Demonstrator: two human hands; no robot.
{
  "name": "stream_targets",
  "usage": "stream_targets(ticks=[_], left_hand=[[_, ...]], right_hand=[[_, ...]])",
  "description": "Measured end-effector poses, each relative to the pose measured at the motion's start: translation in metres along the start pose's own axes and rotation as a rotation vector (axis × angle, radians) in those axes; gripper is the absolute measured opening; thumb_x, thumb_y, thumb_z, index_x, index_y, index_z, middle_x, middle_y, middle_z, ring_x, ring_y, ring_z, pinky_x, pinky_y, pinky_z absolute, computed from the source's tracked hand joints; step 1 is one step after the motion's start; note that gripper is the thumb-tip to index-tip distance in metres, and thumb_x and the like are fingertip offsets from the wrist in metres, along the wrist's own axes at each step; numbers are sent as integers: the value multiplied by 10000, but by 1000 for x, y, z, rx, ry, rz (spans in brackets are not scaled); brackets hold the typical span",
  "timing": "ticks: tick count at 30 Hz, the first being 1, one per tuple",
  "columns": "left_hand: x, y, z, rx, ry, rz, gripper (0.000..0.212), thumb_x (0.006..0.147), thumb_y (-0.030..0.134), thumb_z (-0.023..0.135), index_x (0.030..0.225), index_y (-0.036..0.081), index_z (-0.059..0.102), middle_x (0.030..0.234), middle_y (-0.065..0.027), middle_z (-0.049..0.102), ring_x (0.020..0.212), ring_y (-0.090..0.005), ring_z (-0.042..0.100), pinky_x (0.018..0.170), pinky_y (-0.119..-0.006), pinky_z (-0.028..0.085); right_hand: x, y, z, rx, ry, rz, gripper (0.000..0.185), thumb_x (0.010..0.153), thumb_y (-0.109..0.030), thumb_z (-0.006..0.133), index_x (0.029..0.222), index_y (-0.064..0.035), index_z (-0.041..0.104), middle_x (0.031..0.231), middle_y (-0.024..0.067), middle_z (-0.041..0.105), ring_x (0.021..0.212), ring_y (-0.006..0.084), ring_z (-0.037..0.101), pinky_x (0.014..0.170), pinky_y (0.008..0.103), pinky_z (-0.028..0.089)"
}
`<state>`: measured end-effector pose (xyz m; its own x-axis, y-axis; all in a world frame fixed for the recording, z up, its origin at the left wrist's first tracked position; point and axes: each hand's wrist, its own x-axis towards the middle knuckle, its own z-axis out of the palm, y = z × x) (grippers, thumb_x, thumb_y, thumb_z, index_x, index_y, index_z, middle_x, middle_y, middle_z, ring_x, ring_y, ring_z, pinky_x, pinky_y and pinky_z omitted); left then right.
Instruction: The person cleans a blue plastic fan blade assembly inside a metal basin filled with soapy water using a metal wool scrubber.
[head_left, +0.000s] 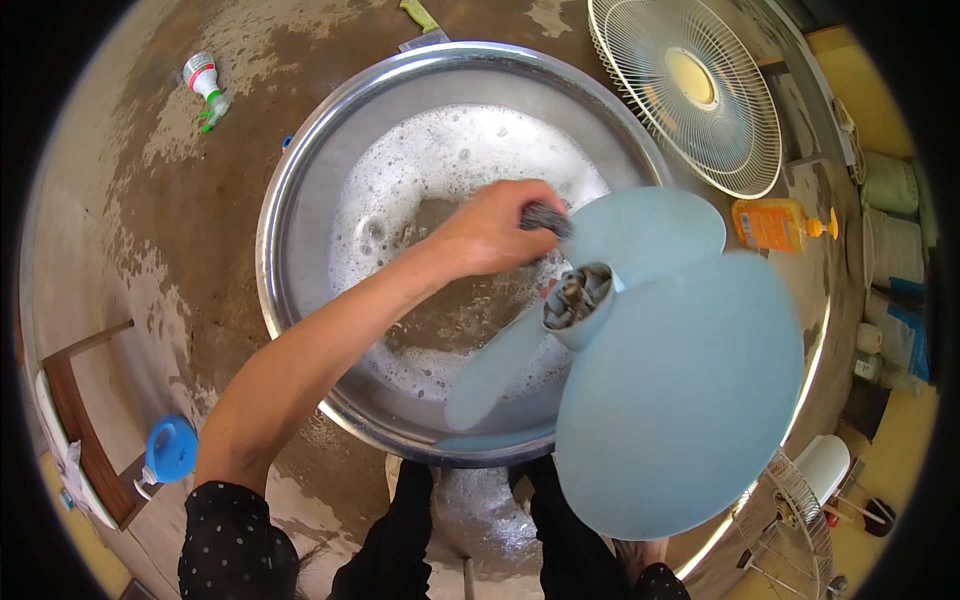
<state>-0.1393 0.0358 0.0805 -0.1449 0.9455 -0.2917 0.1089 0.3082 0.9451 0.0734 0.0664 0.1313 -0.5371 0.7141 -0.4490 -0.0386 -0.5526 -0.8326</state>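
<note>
My left hand (510, 229) grips a dark grey scouring pad (546, 219), which meets the edge of the upper blade of a pale blue plastic fan impeller (675, 382). Brown grime and ribs show inside the impeller's round hub (577, 304). Most of my right hand (548, 287) is hidden behind the impeller; only a bit of finger shows beside the hub, and the wrist comes in below the large blade. The impeller is held tilted over the right side of a wide stainless steel basin (307, 187) of murky water with white foam.
Beyond the basin lies a knife (421, 16) with a green handle. A white fan grille (690, 82) leans at upper right, above an orange pump bottle (780, 225). Left are a spray bottle (204, 86) and a blue jug (171, 448). A fan body (787, 517) stands lower right.
</note>
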Motion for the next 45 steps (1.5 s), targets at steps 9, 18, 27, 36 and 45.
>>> stream_targets(ticks=[9, 18, 27, 36, 45], left_hand=[[-125, -25, 2, -106, 302, 232, 484, 759, 266, 809, 1132, 36, 603, 1034, -78, 645, 877, -166, 616, 795, -324, 527], [-119, -23, 4, 118, 291, -50, 431, 749, 237, 820, 1080, 31, 637, 971, -79, 654, 880, -213, 612, 775, -345, 523], [-110, -34, 17, 4, 257, -90, 369, 783, 231, 785, 1064, 42, 639, 960, -57, 652, 849, -184, 605, 754, -327, 526], [-104, -48, 50, 231, 208, 94, 289, 817, 175, 711, 1057, 39, 624, 933, -85, 642, 845, -230, 606, 739, -362, 504], [-83, 28, 38, 138, 116, 29, 277, 785, 191, 668, 984, 15, 589, 776, -217, 628, 729, -395, 620, 677, -432, 492]], right_hand=[[44, 28, 30, -484, 83, -141, 382, 871, -313, 691, 1036, 25, 624, 909, 99, 696, 737, 112, 595, 670, 267, 474], [37, 20, 34, -1028, -17, -118, 266, 885, -263, 668, 853, -4, 619, 630, 65, 633, 547, 105, 529, 514, 269, 397], [39, 54, 17, -828, 49, -307, 394, 850, -354, 715, 813, 0, 546, 646, 59, 617, 565, 100, 528, 524, 262, 410], [50, 52, -4, -865, 139, 11, 500, 902, -485, 618, 826, 4, 550, 788, 67, 632, 718, 108, 555, 612, 258, 443], [32, 43, -8, -477, -43, -315, 439, 1014, -350, 429, 1239, 15, 524, 1140, 110, 596, 1081, 204, 564, 961, 343, 420]])
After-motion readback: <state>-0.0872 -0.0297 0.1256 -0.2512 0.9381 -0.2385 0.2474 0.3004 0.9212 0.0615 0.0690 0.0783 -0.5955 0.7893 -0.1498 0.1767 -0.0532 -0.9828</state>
